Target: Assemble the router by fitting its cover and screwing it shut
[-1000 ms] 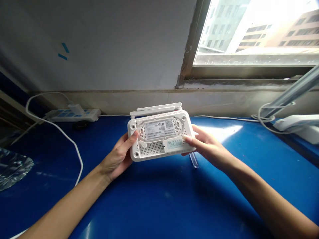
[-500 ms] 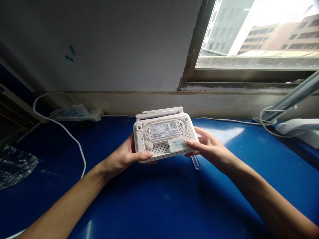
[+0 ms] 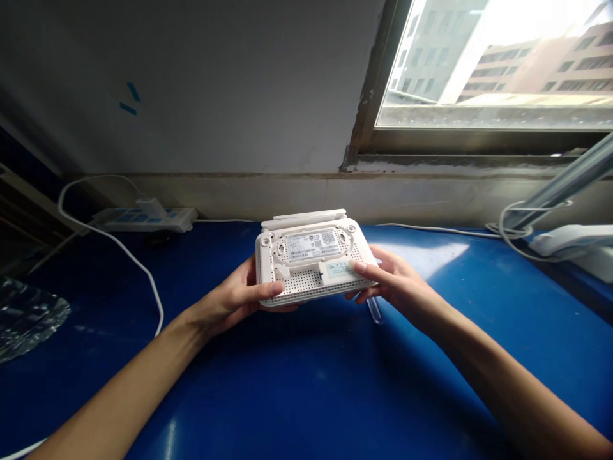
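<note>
A white router is held up above the blue table, its labelled, perforated underside facing me and its folded antennas along the far edge. My left hand grips the left end, thumb on the underside and fingers beneath. On the right end, my right hand has its thumb on a pale sticker, with the fingers behind the case. Partly hidden behind that hand, a clear plastic strip shows below the router.
On the blue table, a white power strip with a plugged-in cable stands at the back left. Crinkled clear plastic lies far left. A metal arm with a white base stands right, below the window.
The router has tilted back slightly, its underside looking flatter, and both hands have moved slightly left with it. Both hands keep their hold.
</note>
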Demonstrator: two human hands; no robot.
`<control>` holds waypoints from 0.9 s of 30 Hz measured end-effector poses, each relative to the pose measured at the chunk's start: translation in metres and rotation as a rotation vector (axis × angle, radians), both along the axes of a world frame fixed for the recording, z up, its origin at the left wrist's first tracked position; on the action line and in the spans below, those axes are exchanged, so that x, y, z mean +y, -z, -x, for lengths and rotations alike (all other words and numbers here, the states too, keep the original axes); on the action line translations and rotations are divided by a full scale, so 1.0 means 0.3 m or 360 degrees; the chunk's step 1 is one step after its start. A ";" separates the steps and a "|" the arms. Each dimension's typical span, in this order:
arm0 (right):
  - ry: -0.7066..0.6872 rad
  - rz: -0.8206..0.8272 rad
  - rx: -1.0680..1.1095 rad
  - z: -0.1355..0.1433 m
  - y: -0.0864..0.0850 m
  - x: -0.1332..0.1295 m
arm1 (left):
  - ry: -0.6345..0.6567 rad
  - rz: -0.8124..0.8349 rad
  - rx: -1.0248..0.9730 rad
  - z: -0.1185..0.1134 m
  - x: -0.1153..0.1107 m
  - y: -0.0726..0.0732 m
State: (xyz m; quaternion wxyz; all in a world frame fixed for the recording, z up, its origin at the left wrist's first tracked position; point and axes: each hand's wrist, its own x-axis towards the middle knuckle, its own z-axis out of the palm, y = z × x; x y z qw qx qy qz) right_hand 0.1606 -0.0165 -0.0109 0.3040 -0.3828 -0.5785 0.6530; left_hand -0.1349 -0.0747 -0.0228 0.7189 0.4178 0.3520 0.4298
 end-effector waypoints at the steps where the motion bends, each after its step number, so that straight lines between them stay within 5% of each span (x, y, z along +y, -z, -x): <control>1: 0.0008 0.0003 0.0006 0.002 -0.002 -0.001 | 0.0004 0.0012 0.0001 0.001 -0.001 -0.005; 13: 0.0159 0.0200 0.0090 0.017 0.004 -0.016 | -0.0189 0.0324 -0.0072 0.011 0.011 -0.020; 27: 0.0003 0.0098 0.0050 0.027 0.005 -0.026 | -0.0503 0.0375 -0.0084 -0.010 0.032 -0.002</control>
